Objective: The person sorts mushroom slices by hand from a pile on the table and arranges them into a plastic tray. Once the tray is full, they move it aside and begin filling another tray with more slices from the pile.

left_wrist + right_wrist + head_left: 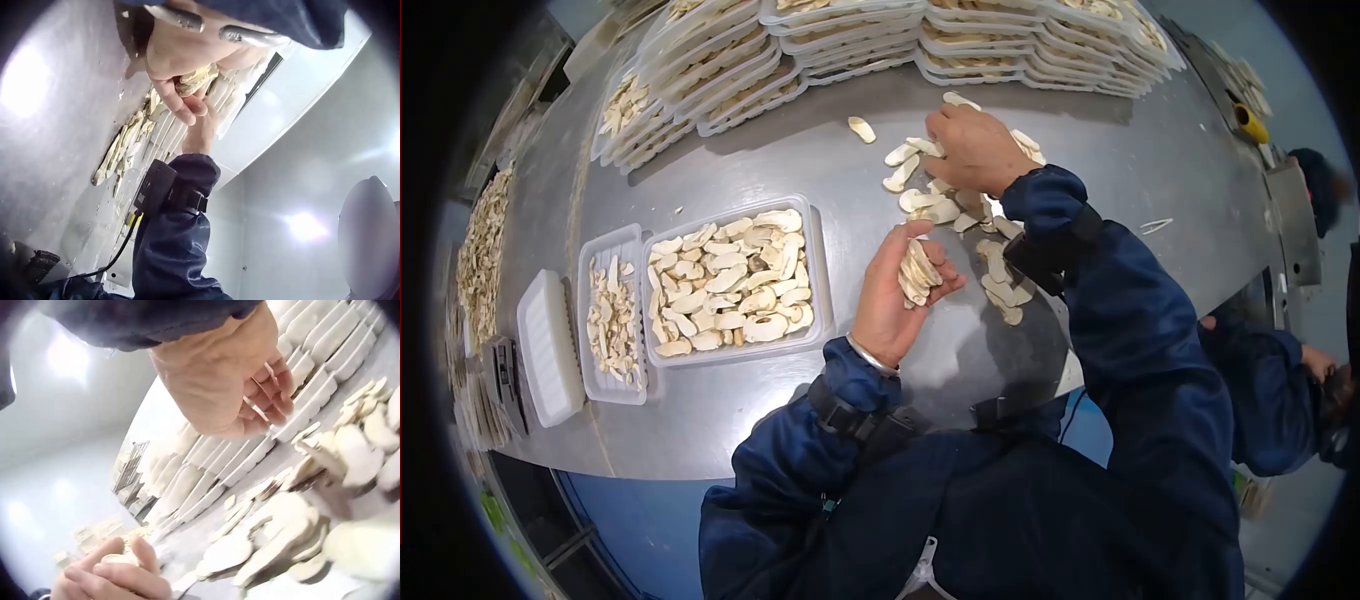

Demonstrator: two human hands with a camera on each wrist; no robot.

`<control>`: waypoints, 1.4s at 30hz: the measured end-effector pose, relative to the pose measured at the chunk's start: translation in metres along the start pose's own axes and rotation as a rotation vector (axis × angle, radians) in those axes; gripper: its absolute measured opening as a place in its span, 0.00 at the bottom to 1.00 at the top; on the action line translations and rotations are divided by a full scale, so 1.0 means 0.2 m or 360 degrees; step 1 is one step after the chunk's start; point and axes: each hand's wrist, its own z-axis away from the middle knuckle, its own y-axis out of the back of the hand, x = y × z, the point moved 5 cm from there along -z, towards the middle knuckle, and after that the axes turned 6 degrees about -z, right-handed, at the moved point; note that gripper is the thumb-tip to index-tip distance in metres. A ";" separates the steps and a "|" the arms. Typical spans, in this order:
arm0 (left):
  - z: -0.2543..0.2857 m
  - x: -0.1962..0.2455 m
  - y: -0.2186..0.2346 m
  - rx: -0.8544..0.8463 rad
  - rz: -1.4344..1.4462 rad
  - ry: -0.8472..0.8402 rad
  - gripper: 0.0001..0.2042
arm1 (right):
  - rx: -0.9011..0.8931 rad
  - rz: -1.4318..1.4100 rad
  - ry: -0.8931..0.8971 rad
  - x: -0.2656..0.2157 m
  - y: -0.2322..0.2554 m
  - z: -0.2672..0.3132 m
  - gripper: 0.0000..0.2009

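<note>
My left hand holds a small bundle of pale mushroom slices between thumb and curled fingers, above the near part of the desk. My right hand is over the loose slices, its fingers loosely bent and slightly apart. These lie scattered between me and the stacked trays along the desk's far edge. Left of my left hand sits a filled tray, and beside it a narrower-looking tray of smaller pieces.
</note>
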 end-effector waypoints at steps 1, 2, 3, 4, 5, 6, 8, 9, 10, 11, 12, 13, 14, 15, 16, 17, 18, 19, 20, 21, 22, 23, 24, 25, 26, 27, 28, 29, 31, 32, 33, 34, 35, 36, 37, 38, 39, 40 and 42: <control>0.01 0.00 0.00 0.0008 -0.0014 0.0011 0.17 | -0.0037 0.0020 -0.0046 0.01 -0.02 -0.01 0.13; 0.01 0.00 -0.01 0.0018 -0.0026 0.0023 0.18 | -0.0077 0.0040 -0.0092 0.03 -0.04 -0.03 0.13; 0.01 0.01 -0.01 0.0017 -0.0017 0.0016 0.17 | -0.0119 0.0062 -0.0137 0.04 -0.05 -0.05 0.13; 0.01 0.01 -0.01 0.0014 -0.0008 0.0011 0.17 | -0.0164 0.0005 -0.0329 0.08 -0.06 -0.06 0.13; 0.01 0.01 -0.01 0.0010 0.0001 0.0008 0.17 | -0.0150 -0.0003 -0.0372 0.11 -0.04 -0.08 0.13; 0.01 0.01 -0.01 0.0005 -0.0001 0.0001 0.17 | -0.0132 -0.0011 -0.0420 0.14 -0.02 -0.09 0.13; 0.01 0.01 -0.01 -0.0014 -0.0016 -0.0007 0.17 | -0.0173 -0.0007 -0.0532 0.20 0.01 -0.09 0.13; 0.00 0.01 -0.02 -0.0012 -0.0021 -0.0008 0.17 | -0.0030 0.0044 -0.0452 0.20 0.02 -0.09 0.13; 0.00 0.01 -0.01 -0.0008 -0.0025 -0.0010 0.17 | 0.0112 0.0094 -0.0370 0.20 0.01 -0.08 0.12; 0.00 0.01 -0.01 -0.0004 -0.0029 -0.0012 0.17 | 0.0252 0.0142 -0.0287 0.20 0.01 -0.07 0.12; 0.00 0.01 -0.01 -0.0006 -0.0022 -0.0014 0.17 | 0.0209 0.0032 -0.0156 0.16 0.00 -0.08 0.11; 0.00 0.00 -0.01 -0.0010 -0.0017 -0.0014 0.17 | 0.0166 -0.0078 -0.0029 0.11 -0.01 -0.08 0.11; 0.00 0.00 -0.01 -0.0013 -0.0014 -0.0010 0.17 | 0.0125 -0.0190 0.0095 0.07 -0.03 -0.09 0.11; 0.00 0.00 -0.01 -0.0012 -0.0009 -0.0006 0.17 | 0.0094 -0.0168 0.0125 0.06 -0.06 -0.09 0.11; 0.00 0.00 -0.01 -0.0011 -0.0004 -0.0006 0.17 | 0.0064 -0.0146 0.0158 0.04 -0.10 -0.09 0.10; 0.00 0.00 -0.01 -0.0008 0.0004 -0.0012 0.17 | 0.0031 -0.0123 0.0198 0.03 -0.12 -0.10 0.10; 0.00 0.01 -0.01 -0.0008 -0.0002 -0.0011 0.17 | -0.0034 -0.0156 0.0144 0.03 -0.13 -0.11 0.09; 0.00 0.01 -0.01 -0.0007 -0.0004 -0.0012 0.17 | -0.0053 -0.0164 0.0103 0.03 -0.13 -0.11 0.09; 0.00 0.01 -0.01 -0.0005 -0.0003 -0.0012 0.17 | -0.0075 -0.0170 0.0062 0.03 -0.12 -0.10 0.08; 0.01 0.01 -0.01 -0.0007 0.0007 -0.0016 0.17 | -0.0097 -0.0176 0.0018 0.03 -0.11 -0.10 0.08; 0.00 0.00 -0.01 -0.0013 0.0014 -0.0020 0.17 | -0.0152 -0.0239 -0.0072 0.05 -0.11 -0.10 0.08; 0.00 0.00 -0.01 -0.0022 0.0018 -0.0022 0.17 | -0.0202 -0.0302 -0.0164 0.07 -0.11 -0.10 0.07; 0.00 0.00 0.00 -0.0018 0.0004 -0.0029 0.17 | -0.0249 -0.0364 -0.0257 0.09 -0.10 -0.09 0.07; 0.00 0.00 0.00 -0.0013 -0.0011 -0.0037 0.17 | -0.0198 -0.0487 -0.0276 0.09 -0.08 -0.07 0.07; 0.00 0.00 0.01 -0.0009 -0.0024 -0.0044 0.17 | -0.0147 -0.0609 -0.0295 0.10 -0.06 -0.03 0.08; 0.00 0.01 0.01 0.0040 -0.0033 -0.0062 0.17 | -0.0094 -0.0729 -0.0316 0.10 -0.03 0.00 0.08; 0.00 0.01 0.01 0.0085 -0.0042 -0.0077 0.17 | -0.0083 -0.0892 -0.0366 0.09 -0.02 0.05 0.07; 0.00 0.01 0.01 0.0128 -0.0052 -0.0090 0.18 | -0.0068 -0.1053 -0.0416 0.08 -0.01 0.10 0.07; 0.01 0.03 -0.02 0.0090 -0.0054 -0.0145 0.21 | -0.0020 -0.1228 -0.0512 -0.03 0.07 0.22 0.08; 0.01 0.04 -0.05 0.0104 -0.0013 -0.0161 0.22 | -0.0074 -0.1391 -0.0552 -0.08 0.08 0.28 0.08; 0.01 0.05 -0.06 0.0120 0.0026 -0.0178 0.23 | -0.0127 -0.1557 -0.0588 -0.13 0.09 0.34 0.09; 0.00 0.04 -0.04 0.0106 0.0077 -0.0091 0.24 | -0.0129 -0.1481 -0.0517 -0.19 0.14 0.38 0.10; 0.00 0.04 -0.05 0.0096 0.0061 -0.0081 0.24 | -0.0133 -0.1406 -0.0446 -0.24 0.18 0.40 0.10; 0.01 0.04 -0.05 0.0089 0.0047 -0.0073 0.23 | -0.0075 -0.1229 -0.0370 -0.23 0.22 0.42 0.10; 0.01 0.04 -0.05 0.0084 0.0037 -0.0066 0.23 | 0.0100 -0.1107 -0.0378 -0.16 0.25 0.45 0.09; 0.01 0.03 -0.02 0.0083 0.0002 -0.0078 0.22 | 0.0268 -0.0984 -0.0384 -0.05 0.25 0.46 0.09; 0.01 0.02 -0.01 0.0055 -0.0019 -0.0080 0.22 | 0.0433 -0.0860 -0.0390 0.07 0.27 0.47 0.09; 0.01 0.02 0.00 0.0028 -0.0039 -0.0081 0.22 | 0.0483 -0.0620 -0.0368 0.19 0.28 0.50 0.08; 0.01 0.02 -0.03 0.0014 -0.0067 -0.0041 0.21 | 0.0453 -0.0278 -0.0436 0.36 0.33 0.54 0.09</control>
